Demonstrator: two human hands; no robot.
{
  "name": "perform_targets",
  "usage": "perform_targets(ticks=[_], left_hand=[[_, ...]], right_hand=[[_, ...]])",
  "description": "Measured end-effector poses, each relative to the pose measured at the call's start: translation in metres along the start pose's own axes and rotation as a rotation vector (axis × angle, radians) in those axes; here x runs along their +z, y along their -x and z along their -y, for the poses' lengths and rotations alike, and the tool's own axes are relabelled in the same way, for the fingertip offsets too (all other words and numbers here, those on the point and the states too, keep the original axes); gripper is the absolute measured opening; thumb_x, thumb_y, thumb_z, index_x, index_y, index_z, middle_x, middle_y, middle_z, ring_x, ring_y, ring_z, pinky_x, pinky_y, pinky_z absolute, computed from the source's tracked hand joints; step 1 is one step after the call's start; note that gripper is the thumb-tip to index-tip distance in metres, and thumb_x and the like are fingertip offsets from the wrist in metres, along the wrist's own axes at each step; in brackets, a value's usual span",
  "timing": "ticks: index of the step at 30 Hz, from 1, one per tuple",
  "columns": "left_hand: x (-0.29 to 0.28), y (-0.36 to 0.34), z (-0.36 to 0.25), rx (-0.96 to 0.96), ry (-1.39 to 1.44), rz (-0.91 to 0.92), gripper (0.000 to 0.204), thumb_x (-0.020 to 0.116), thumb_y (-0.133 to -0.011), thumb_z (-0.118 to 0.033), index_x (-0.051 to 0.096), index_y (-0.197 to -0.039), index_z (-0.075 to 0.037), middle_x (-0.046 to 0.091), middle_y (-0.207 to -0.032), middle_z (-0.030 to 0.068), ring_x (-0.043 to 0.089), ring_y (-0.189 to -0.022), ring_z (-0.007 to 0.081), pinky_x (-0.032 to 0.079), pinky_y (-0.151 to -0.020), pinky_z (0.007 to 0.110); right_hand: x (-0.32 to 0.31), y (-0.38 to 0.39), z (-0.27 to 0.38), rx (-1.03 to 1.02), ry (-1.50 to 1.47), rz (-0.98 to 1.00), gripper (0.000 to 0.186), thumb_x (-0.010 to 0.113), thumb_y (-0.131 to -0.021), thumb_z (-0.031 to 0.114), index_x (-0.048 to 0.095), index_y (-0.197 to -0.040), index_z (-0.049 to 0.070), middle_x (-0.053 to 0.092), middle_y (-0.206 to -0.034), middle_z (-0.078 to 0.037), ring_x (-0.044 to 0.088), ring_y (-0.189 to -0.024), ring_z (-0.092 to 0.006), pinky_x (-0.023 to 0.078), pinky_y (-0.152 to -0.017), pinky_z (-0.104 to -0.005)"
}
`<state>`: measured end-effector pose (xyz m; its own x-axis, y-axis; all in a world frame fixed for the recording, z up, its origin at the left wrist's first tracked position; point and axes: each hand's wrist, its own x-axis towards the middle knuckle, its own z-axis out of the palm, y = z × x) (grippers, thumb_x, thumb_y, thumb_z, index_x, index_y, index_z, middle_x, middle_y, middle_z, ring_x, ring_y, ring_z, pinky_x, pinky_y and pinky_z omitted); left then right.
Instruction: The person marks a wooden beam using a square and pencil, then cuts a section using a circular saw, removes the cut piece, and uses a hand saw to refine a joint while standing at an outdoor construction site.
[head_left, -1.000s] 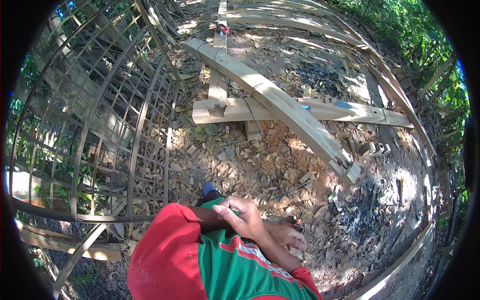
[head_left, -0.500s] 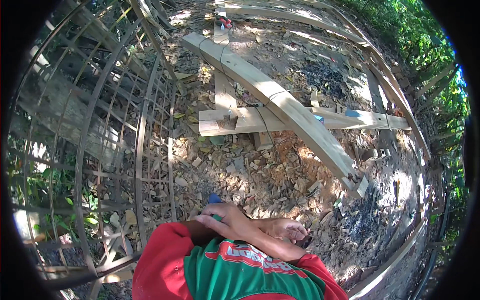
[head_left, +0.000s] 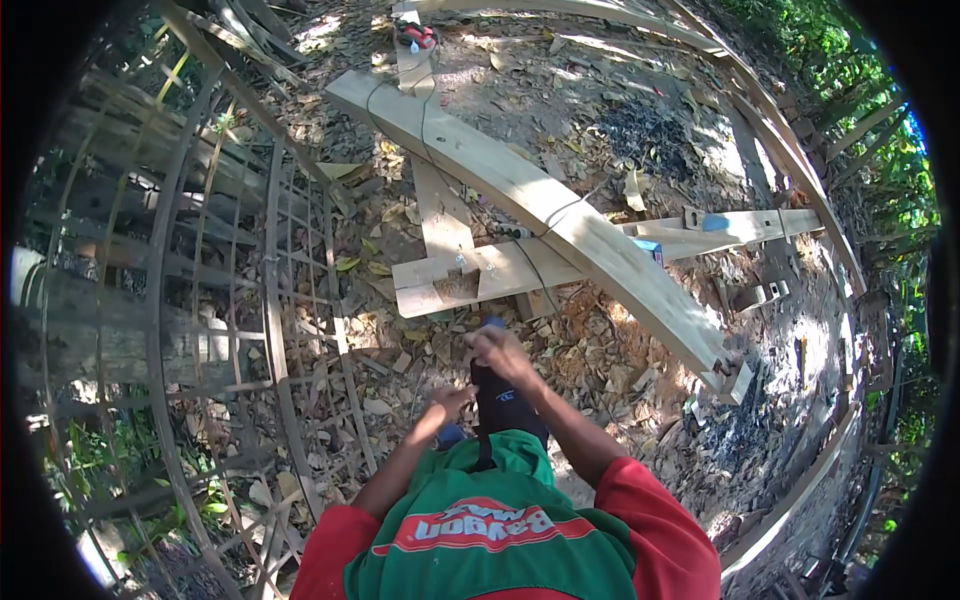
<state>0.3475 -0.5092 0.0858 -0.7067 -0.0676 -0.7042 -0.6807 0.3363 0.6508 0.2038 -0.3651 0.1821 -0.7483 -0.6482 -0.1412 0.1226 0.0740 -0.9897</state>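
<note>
My right hand [head_left: 495,352] is in front of my body over my dark trouser leg, fingers curled; whether it holds anything is hidden. My left hand [head_left: 450,402] is lower and to its left, also curled, with its contents unclear. Just ahead lies a short-ended horizontal timber [head_left: 435,285] with cut notches. A long beam [head_left: 500,180] lies diagonally across it, with dark cord [head_left: 560,213] looped over it. Under the beam's far end runs another timber [head_left: 440,210], bearing a red and black tool [head_left: 418,36] at the top.
A slatted wooden lattice [head_left: 270,330] stands along the left. A blue packet [head_left: 650,250], pale blocks [head_left: 760,295] and charred patches [head_left: 640,130] are to the right. Long curved-looking boards [head_left: 800,165] border the right side, with foliage beyond. Leaves and wood chips cover the ground.
My hands have uncrossed from my forearms and moved forward, now apart. My leg and blue-shod foot have stepped forward toward the notched timber, which now appears nearer and lower in view.
</note>
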Motion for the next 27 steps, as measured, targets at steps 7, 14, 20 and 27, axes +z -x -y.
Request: perform_targets(ticks=[7,14,20,27], left_hand=[[-0.104,-0.024,0.139,-0.527,0.672,-0.739,0.056,0.052,-0.092,-0.053,0.064,-0.080,0.001,0.061,-0.070,0.0124,0.062,-0.062,0.0272,0.046,-0.061,0.046],[-0.121,0.083,0.171,-0.638,-0.450,-0.408,0.029,0.052,-0.096,-0.032,0.064,-0.101,-0.006,0.059,-0.065,0.0086,0.059,-0.056,0.0204,0.045,-0.048,0.037],[-0.091,0.037,0.126,-0.118,-0.032,-0.152,0.036,0.053,-0.094,-0.034,0.063,-0.103,0.000,0.063,-0.068,0.0090,0.061,-0.055,0.0193,0.047,-0.050,0.039],[-0.211,-0.116,0.090,-0.632,0.064,-0.203,0.042,0.052,-0.094,-0.037,0.058,-0.074,-0.001,0.058,-0.063,0.0094,0.062,-0.064,0.0212,0.049,-0.060,0.039]], right_hand=[[-0.247,-0.145,-0.230,0.489,0.672,-0.496,0.031,0.060,-0.089,0.028,0.061,-0.109,0.004,0.063,-0.082,-0.007,0.063,-0.071,-0.0215,0.053,-0.060,-0.0330],[-0.216,-0.252,-0.298,0.684,-0.591,-0.764,0.038,0.062,-0.088,0.030,0.055,-0.117,0.006,0.058,-0.105,-0.013,0.061,-0.093,-0.0341,0.054,-0.073,-0.0443],[-0.261,-0.334,-0.320,0.785,-0.598,-1.310,0.031,0.059,-0.090,0.025,0.056,-0.113,0.004,0.056,-0.106,-0.014,0.059,-0.098,-0.0312,0.054,-0.074,-0.0455],[-0.184,-0.335,-0.253,0.587,-0.556,-1.019,0.025,0.055,-0.096,0.022,0.058,-0.104,-0.001,0.065,-0.101,-0.014,0.067,-0.083,-0.0248,0.058,-0.072,-0.0353]])
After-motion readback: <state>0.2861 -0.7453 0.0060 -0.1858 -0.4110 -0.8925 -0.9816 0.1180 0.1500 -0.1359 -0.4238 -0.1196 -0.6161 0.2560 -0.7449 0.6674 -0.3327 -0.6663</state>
